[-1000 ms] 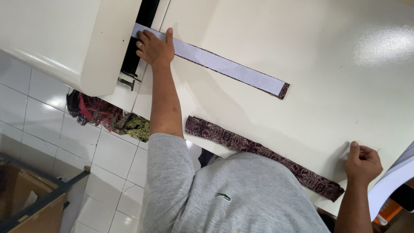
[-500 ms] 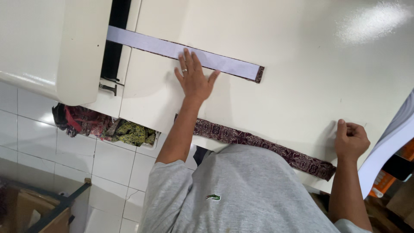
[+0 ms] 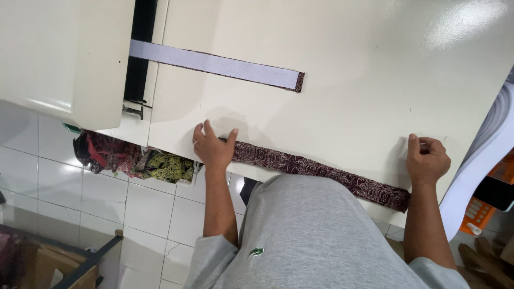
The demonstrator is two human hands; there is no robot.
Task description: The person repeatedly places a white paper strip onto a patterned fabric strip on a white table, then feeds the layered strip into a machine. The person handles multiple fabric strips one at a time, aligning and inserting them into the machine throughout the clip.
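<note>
My left grip lay spread on the near end of the dark patterned fabric strip, fingers fanned and pressing down flat on it rather than closing around it. The strip ran along the front edge of the cream worktop, from under my left palm across to the right, where its far end stopped just short of my right grip. That right grip was loosely curled, fingertips tucked in and resting on the worktop near the edge, just beside the strip's end; I could not tell whether it pinched anything.

Further back on the worktop lay a second strip, pale side up, with a sliver of dark patterned cloth showing at its right tip. Its left end reached across a dark slot and under the cream machine housing at the left. The two strips lay well apart, roughly parallel.

Below the worktop's left corner hung a heap of patterned fabric scraps, red, dark and green, above the white tiled floor. My grey shirt filled the lower middle of the view.
</note>
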